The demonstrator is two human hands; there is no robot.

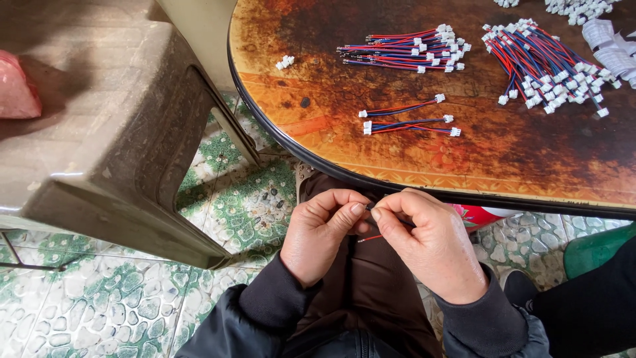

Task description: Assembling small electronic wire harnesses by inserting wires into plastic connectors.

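Observation:
My left hand (321, 232) and my right hand (427, 242) meet over my lap, below the table's edge. Their thumbs and forefingers pinch a small piece together; a thin red wire (371, 237) sticks out beneath it. What the fingertips hold is mostly hidden. On the round brown table (318, 126) just above lie two finished red-and-blue wire leads (407, 119) with white plugs. Farther back are a bundle of the same leads (407, 50) and a larger fanned heap (550, 63) at the right.
A lone white plug (285, 62) lies at the table's left. A grey plastic stool (112, 126) stands at the left with a pink bag (16, 86) on it. White connectors (576, 8) and white strips (613, 46) sit at the far right. The floor is green-patterned tile.

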